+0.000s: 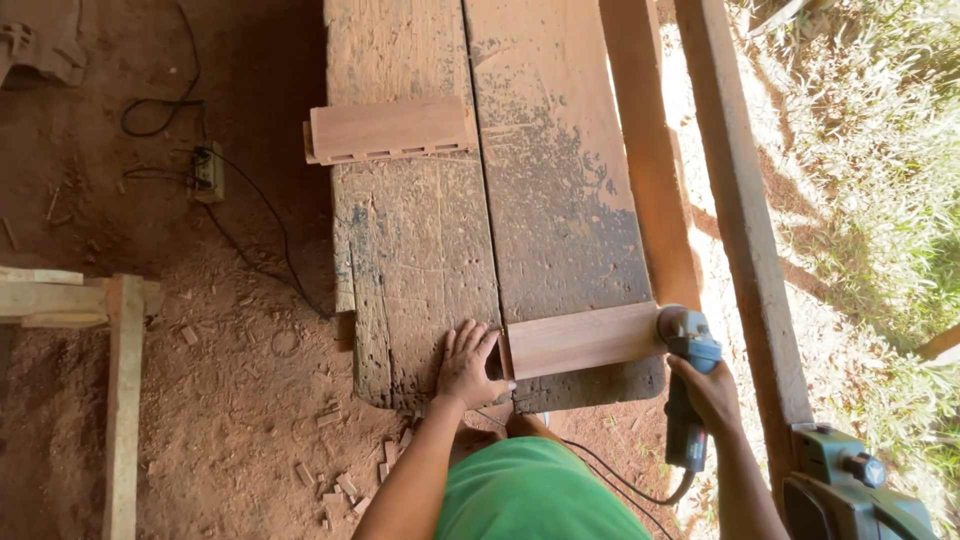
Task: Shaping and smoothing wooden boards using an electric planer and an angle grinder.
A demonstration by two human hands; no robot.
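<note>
Worn workbench (420,250): board (582,340) (grinder (688,380) alongside)

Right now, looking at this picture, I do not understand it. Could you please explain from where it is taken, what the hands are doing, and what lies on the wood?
The picture comes from one camera worn on the person's head, looking down at their own arms. The left hand presses flat against the end of a short reddish wooden board, which lies on a worn, dark-stained plank workbench. The right hand grips a blue and black handheld power grinder, its head at the board's other end. Farther up the bench lies a second reddish wooden piece with a notched edge. A green power tool sits at the lower right.
</note>
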